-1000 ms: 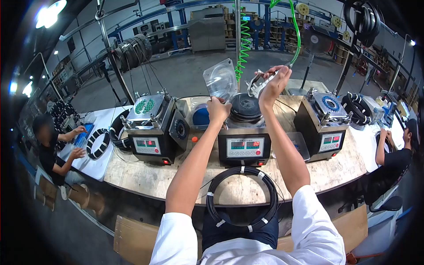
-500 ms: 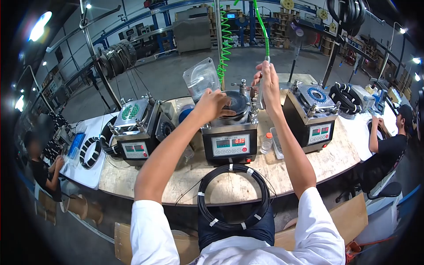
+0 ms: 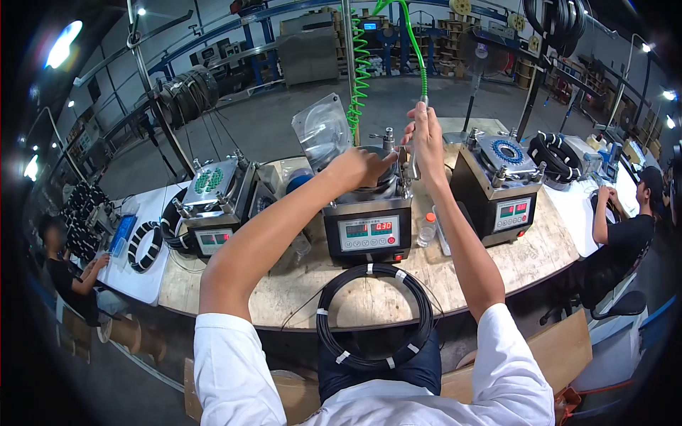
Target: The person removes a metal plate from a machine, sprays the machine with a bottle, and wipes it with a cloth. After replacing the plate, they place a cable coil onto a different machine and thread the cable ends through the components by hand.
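Observation:
My right hand is wrapped round a metal air blow gun, its nozzle pointing down; a green air hose runs up from it. My left hand lies over the round black plate on top of the middle polishing machine. Its index finger stretches to the right, while the other fingers are partly hidden; I see nothing held in it. Behind that hand, a silver plate stands tilted. The machine's lit panel shows 0.30 in red.
A coil of black cable hangs at the table's front edge by my lap. Similar machines stand left and right, holding green and blue parts. An orange-capped bottle is nearby. Co-workers sit on both sides.
My left hand has shifted right and slightly down across the black plate. The right hand with the blow gun has moved slightly left and down.

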Available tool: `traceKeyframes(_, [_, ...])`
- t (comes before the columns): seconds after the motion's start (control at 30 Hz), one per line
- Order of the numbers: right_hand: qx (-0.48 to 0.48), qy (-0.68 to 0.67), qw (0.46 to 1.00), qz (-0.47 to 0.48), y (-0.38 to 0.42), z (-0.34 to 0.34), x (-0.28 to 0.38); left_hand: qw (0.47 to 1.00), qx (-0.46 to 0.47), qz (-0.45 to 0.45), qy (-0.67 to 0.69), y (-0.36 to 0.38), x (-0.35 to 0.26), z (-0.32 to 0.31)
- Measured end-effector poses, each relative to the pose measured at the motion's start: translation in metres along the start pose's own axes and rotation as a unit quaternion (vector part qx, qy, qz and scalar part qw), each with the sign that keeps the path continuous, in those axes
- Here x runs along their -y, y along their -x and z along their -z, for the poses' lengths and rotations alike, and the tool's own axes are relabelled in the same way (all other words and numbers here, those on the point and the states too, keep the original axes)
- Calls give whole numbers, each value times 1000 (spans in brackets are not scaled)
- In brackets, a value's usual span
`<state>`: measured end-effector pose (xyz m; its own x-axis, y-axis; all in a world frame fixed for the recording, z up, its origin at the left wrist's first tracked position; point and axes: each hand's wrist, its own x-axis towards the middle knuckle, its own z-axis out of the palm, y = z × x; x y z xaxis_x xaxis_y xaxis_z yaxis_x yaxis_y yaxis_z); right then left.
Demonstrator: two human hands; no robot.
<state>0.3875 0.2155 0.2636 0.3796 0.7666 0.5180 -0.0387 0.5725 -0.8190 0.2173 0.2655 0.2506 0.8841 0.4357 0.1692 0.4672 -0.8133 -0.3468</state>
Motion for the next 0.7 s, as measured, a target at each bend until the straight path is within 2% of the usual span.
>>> traceKeyframes(0.03, [-10, 2, 1000, 4, 1, -1, 0, 999, -35, 4, 0, 3, 4, -3])
traceKeyframes(0.13, [-38, 33, 998, 45, -5, -3, -9, 983, -107, 88, 117, 18, 27, 0])
traceKeyframes(0.23, [-60, 94, 987, 113, -15, -13, -21, 926, -127, 188, 302, 36, 31, 23])
traceKeyframes(0.33, [-53, 121, 984, 122, -5, -29, -19, 931, -130, 210, 267, 44, 43, 19])
traceKeyframes(0.4, [-40, 130, 984, 115, -2, -36, -33, 916, -188, 194, 298, 47, 52, 6])
traceKeyframes(0.5, [-53, 36, 996, 69, 7, -51, -45, 883, -296, 174, 319, 50, 53, -6])
traceKeyframes(0.53, [-70, 4, 997, 24, 13, -55, -33, 871, -334, 167, 320, 52, 50, -5])
traceKeyframes(0.63, [-137, 100, 970, 173, -12, -45, -41, 906, -322, 184, 204, 62, 35, 0])
traceKeyframes(0.67, [-133, 56, 982, 125, -13, -39, -32, 925, -277, 195, 170, 63, 36, -5])
traceKeyframes(0.7, [-126, 49, 984, 120, -18, -33, -31, 930, -247, 161, 220, 64, 36, -9])
